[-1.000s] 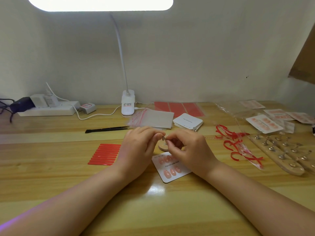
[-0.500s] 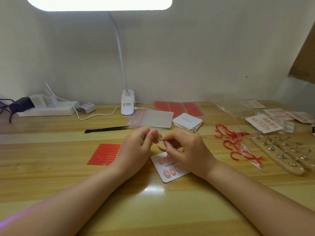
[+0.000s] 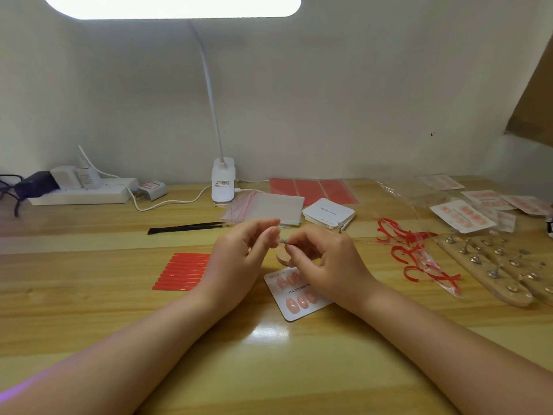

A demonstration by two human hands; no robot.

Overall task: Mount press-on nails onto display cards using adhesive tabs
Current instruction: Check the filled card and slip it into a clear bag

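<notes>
Over the display card [image 3: 284, 307], my left hand [image 3: 239, 265] and right hand [image 3: 326, 265] meet fingertip to fingertip, pinching a tiny pale piece [image 3: 282, 241], too small to name, just above it. Pink press-on nails [image 3: 297, 304] sit mounted on the card; red adhesive strips [image 3: 182, 272] lie left of it.

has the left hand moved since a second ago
Yes, slightly. The left hand has lifted a little toward the stack of clear bags, its fingers parting from the right hand over the display card.
</notes>
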